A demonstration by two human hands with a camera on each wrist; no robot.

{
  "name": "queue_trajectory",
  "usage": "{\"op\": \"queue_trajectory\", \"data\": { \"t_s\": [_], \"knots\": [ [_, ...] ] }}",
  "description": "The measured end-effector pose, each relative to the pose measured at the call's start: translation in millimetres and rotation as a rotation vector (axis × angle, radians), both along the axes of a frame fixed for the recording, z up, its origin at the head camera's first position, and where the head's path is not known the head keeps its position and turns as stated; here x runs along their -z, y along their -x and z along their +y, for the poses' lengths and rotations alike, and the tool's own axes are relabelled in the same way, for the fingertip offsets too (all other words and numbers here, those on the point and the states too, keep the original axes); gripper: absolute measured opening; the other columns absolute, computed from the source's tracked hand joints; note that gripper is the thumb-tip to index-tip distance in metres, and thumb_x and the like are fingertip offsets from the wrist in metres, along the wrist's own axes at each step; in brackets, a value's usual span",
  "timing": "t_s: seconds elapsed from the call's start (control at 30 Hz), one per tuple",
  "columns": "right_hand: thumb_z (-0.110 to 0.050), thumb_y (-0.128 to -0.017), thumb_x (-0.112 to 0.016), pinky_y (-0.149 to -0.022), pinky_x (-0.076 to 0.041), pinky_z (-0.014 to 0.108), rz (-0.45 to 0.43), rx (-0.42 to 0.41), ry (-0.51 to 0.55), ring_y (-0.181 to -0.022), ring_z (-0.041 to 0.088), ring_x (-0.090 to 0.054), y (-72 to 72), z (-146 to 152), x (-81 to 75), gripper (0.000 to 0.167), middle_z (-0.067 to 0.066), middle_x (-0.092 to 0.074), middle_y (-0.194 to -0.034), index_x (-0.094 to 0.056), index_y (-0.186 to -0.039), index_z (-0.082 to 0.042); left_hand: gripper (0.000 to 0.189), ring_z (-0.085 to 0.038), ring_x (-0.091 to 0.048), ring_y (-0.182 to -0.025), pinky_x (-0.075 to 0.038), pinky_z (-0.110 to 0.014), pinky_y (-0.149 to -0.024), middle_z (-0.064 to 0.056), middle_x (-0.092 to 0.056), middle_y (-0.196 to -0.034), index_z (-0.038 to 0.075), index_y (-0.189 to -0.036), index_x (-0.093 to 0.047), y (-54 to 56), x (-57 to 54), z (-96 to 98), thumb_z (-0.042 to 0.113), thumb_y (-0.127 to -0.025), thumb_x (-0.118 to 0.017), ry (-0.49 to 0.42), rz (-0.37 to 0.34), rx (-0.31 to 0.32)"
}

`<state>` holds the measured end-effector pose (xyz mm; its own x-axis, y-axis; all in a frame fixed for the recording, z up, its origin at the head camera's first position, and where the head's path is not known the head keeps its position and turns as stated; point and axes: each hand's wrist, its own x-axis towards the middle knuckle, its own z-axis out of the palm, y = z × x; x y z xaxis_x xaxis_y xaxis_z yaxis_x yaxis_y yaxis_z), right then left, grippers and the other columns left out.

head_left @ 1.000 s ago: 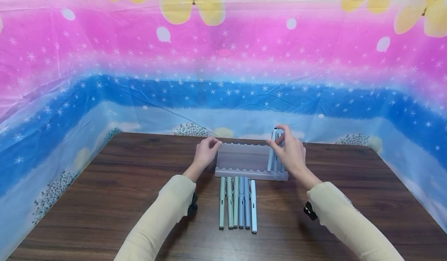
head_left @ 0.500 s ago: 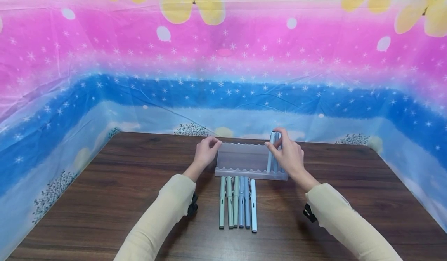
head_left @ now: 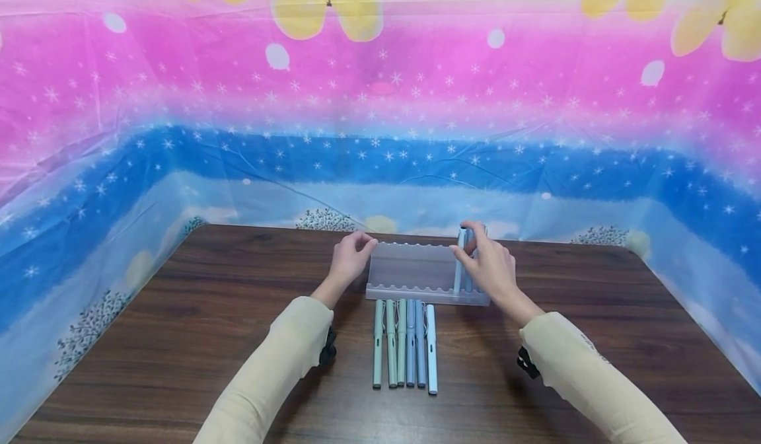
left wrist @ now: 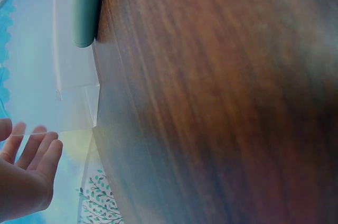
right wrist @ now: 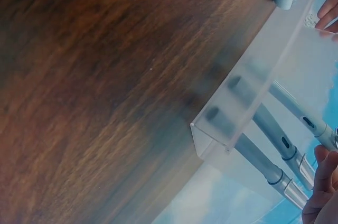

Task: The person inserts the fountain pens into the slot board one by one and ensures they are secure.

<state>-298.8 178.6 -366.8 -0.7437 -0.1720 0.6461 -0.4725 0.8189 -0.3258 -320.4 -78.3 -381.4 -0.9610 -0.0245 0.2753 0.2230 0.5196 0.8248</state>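
A frosted clear pen stand [head_left: 410, 267] with scalloped edges stands toward the back of the table. My left hand [head_left: 349, 259] pinches its left upper edge between thumb and fingers. At the stand's right end my right hand [head_left: 492, 262] grips a pale blue pen [head_left: 460, 265] near its top, thumb on the near side. In the right wrist view that pen [right wrist: 303, 115] leans upright in the stand, its lower end behind the front lip. Beside it two blue-grey pens [right wrist: 274, 134] occupy the end slots, partly hidden by the right hand in the head view.
Several pens lie side by side before the stand: green pens [head_left: 378, 348] at left, blue-grey pens [head_left: 411, 348] in the middle, a pale blue pen [head_left: 432, 351] at right. A printed cloth [head_left: 380, 160] hangs around the back of the brown wooden table [head_left: 238, 298].
The right hand and its pale blue pen have moved slightly down and left, the pen settling lower into the stand. My left hand keeps its place; the lying pens stay put.
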Motion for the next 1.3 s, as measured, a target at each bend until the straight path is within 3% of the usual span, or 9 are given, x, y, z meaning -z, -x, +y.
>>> {"op": "queue_trajectory", "data": {
  "t_s": [0.37, 0.6, 0.73, 1.3],
  "knots": [
    [-0.028, -0.081, -0.064, -0.035, -0.028, 0.028, 0.035, -0.027, -0.009, -0.041, 0.008, -0.035, 0.9, 1, -0.2, 0.047, -0.002, -0.058, -0.077, -0.045, -0.122, -0.017, 0.019, -0.025, -0.055, -0.090, -0.042, -0.037, -0.080, -0.011, -0.061, -0.098, 0.002, -0.093, -0.061, -0.5, -0.7, 0.5, 0.019, -0.088, -0.054, -0.012, 0.002, 0.007],
    [-0.024, -0.085, -0.058, -0.034, -0.028, 0.027, 0.048, -0.064, -0.037, -0.045, 0.007, -0.037, 3.1, 8, -6.8, 0.033, -0.003, -0.058, -0.080, -0.052, -0.116, -0.017, 0.019, -0.024, -0.055, -0.092, -0.042, -0.037, -0.081, -0.011, -0.061, -0.098, 0.003, -0.093, -0.061, 0.1, -0.4, 0.8, 0.020, -0.088, -0.054, -0.013, -0.002, 0.009],
    [-0.017, -0.083, -0.059, -0.035, -0.029, 0.026, 0.042, -0.098, -0.057, -0.049, 0.007, -0.036, 4.9, 14, -10.5, 0.033, -0.004, -0.052, -0.081, -0.055, -0.117, -0.016, 0.019, -0.024, -0.054, -0.093, -0.042, -0.037, -0.081, -0.011, -0.061, -0.099, 0.003, -0.093, -0.061, -0.2, -0.8, 0.5, 0.020, -0.088, -0.054, -0.014, -0.002, 0.008],
    [-0.018, -0.081, -0.064, -0.036, -0.030, 0.026, -0.134, -0.110, -0.178, -0.048, 0.011, -0.037, 13.0, 22, -15.2, 0.051, -0.004, -0.048, -0.072, -0.045, -0.129, -0.017, 0.019, -0.025, -0.054, -0.093, -0.042, -0.038, -0.082, -0.011, -0.060, -0.100, 0.003, -0.094, -0.061, -0.5, -0.3, 0.5, 0.019, -0.089, -0.053, -0.013, -0.015, 0.001]
  ]
}}
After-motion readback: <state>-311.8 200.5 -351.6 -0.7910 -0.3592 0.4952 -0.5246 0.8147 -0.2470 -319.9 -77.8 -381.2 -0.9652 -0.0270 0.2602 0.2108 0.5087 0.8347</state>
